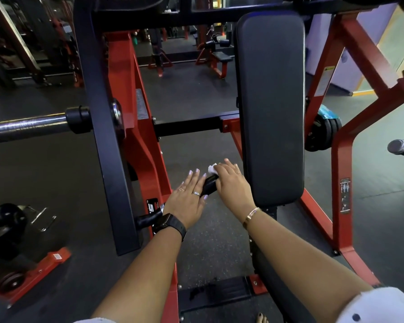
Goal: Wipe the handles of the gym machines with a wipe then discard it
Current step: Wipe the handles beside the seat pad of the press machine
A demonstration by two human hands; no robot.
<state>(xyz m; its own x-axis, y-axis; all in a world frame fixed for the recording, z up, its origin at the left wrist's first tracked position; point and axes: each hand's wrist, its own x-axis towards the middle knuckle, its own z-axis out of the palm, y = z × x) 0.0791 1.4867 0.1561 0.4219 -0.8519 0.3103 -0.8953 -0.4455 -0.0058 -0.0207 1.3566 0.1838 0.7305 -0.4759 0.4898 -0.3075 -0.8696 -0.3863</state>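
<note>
- Wiping step: your right hand (231,183) curled over the wipe (212,168) at the handle (209,185) tip.
- Your left hand (187,201) lay flat on it, fingers straight.
- Next move likely needed that hand lifted clear.

Backrest pad (271,108) beside handle (209,184).

The right grip (231,183) presses a white wipe (212,168) onto the tip of a black handle (209,184), fingers curled over it. The left grip (187,201) lies flat on the handle, fingers straight. A black pad (271,101) stands just beside the right grip.
</note>
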